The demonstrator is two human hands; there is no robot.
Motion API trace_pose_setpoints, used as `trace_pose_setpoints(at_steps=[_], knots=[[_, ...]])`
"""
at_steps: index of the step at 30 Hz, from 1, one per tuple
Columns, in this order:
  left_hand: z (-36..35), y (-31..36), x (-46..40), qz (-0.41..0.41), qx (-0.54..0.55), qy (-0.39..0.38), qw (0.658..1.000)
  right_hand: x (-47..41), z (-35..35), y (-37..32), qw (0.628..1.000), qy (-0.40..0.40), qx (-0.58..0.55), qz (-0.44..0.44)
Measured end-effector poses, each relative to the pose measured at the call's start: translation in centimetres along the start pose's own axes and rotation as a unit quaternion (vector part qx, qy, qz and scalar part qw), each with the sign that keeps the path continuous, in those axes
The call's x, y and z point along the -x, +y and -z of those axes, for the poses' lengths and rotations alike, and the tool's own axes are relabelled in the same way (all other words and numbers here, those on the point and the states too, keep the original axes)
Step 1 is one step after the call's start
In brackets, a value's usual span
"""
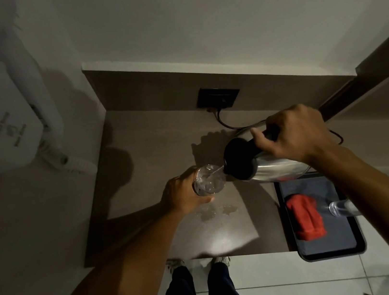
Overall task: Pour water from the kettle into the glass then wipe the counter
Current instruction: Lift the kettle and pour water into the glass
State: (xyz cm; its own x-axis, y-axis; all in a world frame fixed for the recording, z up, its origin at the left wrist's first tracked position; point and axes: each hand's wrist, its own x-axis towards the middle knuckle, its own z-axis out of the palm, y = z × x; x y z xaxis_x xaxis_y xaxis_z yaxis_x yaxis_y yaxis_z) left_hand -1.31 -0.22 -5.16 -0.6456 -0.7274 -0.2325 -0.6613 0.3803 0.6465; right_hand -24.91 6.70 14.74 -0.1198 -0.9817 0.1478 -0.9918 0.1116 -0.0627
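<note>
My right hand grips the black handle of a steel kettle, which is tilted left with its black lid facing me. A thin stream of water runs from its spout into a clear glass. My left hand is wrapped around that glass and holds it just above the brown counter. Small puddles of water lie on the counter right below the glass. A red cloth lies folded on a dark tray at the right.
A second clear glass stands on the tray, partly behind my right forearm. A black wall socket with a cord sits at the counter's back. A white wall-mounted appliance with a coiled cable hangs at the left. My legs and the tiled floor show below.
</note>
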Motion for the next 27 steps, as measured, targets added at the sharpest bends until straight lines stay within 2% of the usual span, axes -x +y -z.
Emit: trace_pose_setpoints(at_steps=[15, 27], knots=[[0.0, 0.2, 0.1, 0.022, -0.017, 0.0, 1.0, -0.8, 2.1, 0.1, 0.997, -0.019, 0.068, 0.032], [-0.1, 0.0, 0.0, 0.034, -0.029, -0.012, 0.999, -1.3, 2.4, 0.0, 0.995, -0.038, 0.08, 0.039]])
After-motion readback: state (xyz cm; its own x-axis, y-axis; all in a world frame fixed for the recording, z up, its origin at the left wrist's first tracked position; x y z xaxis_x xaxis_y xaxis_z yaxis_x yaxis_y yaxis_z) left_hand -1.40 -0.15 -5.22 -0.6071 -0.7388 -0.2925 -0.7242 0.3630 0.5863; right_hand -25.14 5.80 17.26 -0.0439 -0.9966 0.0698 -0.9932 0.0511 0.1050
